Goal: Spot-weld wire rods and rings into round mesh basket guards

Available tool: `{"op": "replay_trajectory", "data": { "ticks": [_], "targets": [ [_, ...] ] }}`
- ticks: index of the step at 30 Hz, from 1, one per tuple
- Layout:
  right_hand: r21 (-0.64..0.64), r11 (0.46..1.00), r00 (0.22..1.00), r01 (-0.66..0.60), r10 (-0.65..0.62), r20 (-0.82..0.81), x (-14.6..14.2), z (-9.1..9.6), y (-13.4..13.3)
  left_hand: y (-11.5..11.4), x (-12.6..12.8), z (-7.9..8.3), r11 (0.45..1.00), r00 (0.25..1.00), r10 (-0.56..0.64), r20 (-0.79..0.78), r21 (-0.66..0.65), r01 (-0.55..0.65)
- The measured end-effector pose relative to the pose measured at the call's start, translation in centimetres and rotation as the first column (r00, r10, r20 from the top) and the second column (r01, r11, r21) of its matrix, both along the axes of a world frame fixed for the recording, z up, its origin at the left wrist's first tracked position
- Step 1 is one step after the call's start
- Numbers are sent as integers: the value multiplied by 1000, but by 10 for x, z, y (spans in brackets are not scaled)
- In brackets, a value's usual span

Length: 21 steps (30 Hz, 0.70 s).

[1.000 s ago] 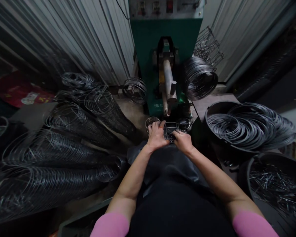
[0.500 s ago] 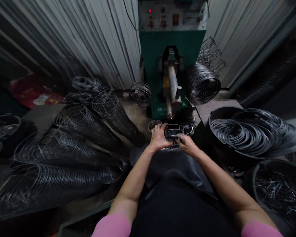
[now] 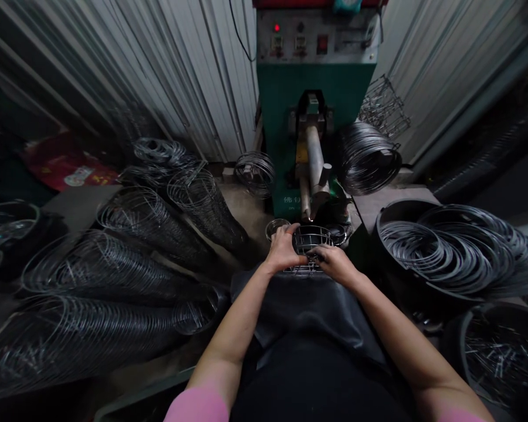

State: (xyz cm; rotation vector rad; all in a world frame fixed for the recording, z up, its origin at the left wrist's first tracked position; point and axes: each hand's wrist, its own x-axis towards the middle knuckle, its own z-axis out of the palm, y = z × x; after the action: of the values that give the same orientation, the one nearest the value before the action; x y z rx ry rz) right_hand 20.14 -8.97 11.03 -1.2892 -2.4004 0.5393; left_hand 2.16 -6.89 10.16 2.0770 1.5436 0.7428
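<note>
Between my hands is a small round wire basket (image 3: 313, 237), tilted below the tip of a green welding machine (image 3: 275, 88). My left hand (image 3: 284, 251) is wrapped round the basket's left side, thumb stretched toward its middle. At the near right side, my right hand (image 3: 333, 261) has its fingers curled against the wires; whether it also pinches a small loose piece I cannot make out. The machine's metal electrode arm (image 3: 315, 152) comes down just beyond the basket's far rim. Dark cloth (image 3: 308, 310) covers my lap under the basket.
Long stacks of wire rings (image 3: 114, 319) lie to the left. At the right stand a black tub (image 3: 381, 220) heaped with wire rings and a bucket (image 3: 462, 334) of short wire pieces. Ring bundles (image 3: 369, 158) hang on both sides of the machine.
The camera view has shifted slightly, so the machine sits lower and farther right. My right hand has moved a little closer to my left hand along the basket. Both hands stay on it.
</note>
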Motion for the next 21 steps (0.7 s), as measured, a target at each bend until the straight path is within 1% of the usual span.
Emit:
{"op": "replay_trajectory", "data": {
  "ticks": [7, 12, 15, 18, 21],
  "targets": [
    [38, 999, 999, -33, 33, -25, 2, 3, 10, 15, -1, 3, 999, 1000, -30, -9, 16, 30],
    [84, 996, 1000, -1, 3, -20, 3, 2, 29, 36, 2, 4, 1000, 1000, -9, -3, -3, 9],
    [101, 995, 999, 25, -20, -45, 4, 1, 37, 46, 5, 2, 1000, 1000, -4, -17, -24, 4],
    [104, 993, 998, 48, -43, -54, 5, -2, 37, 48, 8, 1, 1000, 999, 13, -32, -16, -13],
    [124, 989, 996, 82, -79, -26, 5, -6, 36, 47, 11, 1, 999, 998, 52, -38, 16, -51]
  ]
}}
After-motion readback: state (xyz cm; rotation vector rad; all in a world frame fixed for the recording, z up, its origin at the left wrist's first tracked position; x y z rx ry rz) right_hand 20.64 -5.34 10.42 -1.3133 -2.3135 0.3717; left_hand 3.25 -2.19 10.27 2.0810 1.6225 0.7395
